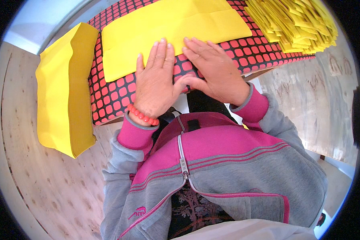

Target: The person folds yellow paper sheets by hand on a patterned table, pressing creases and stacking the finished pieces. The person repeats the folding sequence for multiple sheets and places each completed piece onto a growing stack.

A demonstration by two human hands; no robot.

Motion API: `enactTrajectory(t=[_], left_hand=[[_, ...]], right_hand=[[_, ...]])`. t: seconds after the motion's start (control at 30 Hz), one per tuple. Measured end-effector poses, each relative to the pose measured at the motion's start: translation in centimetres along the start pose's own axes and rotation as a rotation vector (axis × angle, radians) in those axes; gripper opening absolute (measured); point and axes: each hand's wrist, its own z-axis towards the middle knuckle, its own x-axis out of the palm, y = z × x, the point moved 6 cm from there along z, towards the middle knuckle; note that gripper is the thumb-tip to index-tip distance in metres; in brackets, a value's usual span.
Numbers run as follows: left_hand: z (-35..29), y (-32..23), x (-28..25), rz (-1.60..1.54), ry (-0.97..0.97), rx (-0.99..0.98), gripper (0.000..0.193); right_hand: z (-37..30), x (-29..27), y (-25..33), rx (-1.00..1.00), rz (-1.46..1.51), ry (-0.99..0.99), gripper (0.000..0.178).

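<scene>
A flat yellow fabric piece (148, 32), folded along a seam or edge, lies on a padded surface covered in black cloth with red squares (112, 94). My left hand (156, 76), with a red bead bracelet (142, 116) at its wrist, rests palm down with the fingertips on the near edge of the yellow piece. Beside it my right hand (216, 70) lies flat too, its fingertips at the same edge. Both hands have their fingers stretched out, and the thumbs meet or nearly meet between them. Neither hand grips anything.
At the left, a stack or folded length of yellow fabric (56, 92) lies beside the padded surface. A thick pile of folded yellow pieces (296, 26) sits at the far right. Pale wooden boards (40, 180) extend on the left, with another wooden surface (320, 104) on the right.
</scene>
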Motion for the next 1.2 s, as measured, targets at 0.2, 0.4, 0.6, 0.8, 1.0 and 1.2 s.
enactTrajectory(t=[0.2, 0.4, 0.6, 0.8, 1.0, 1.2], left_hand=[[-3.4, 4.2, -2.0, 0.032, 0.024, -0.147, 0.084], [-6.8, 8.4, -3.1, 0.111, 0.045, -0.283, 0.083], [-5.3, 6.8, -3.8, 0.231, -0.072, -0.269, 0.078], [0.3, -1.1, -1.3, -0.005, -0.088, 0.043, 0.067], [-1.1, 2.0, -1.4, -0.053, 0.037, -0.029, 0.069], [-5.2, 7.3, -3.0, 0.061, 0.047, -0.223, 0.069]], right_hand=[[-1.8, -1.8, -3.9, 0.143, -0.173, -0.022, 0.073], [-4.7, -3.9, -7.3, 0.271, -0.322, -0.086, 0.071], [-4.2, -5.3, -7.2, 0.360, -0.408, -0.190, 0.062], [-0.1, -0.2, -0.7, 0.023, -0.050, -0.109, 0.043], [-1.8, -1.1, -3.9, 0.151, -0.169, -0.035, 0.050], [-5.0, -4.6, -8.6, 0.370, -0.323, -0.092, 0.051]])
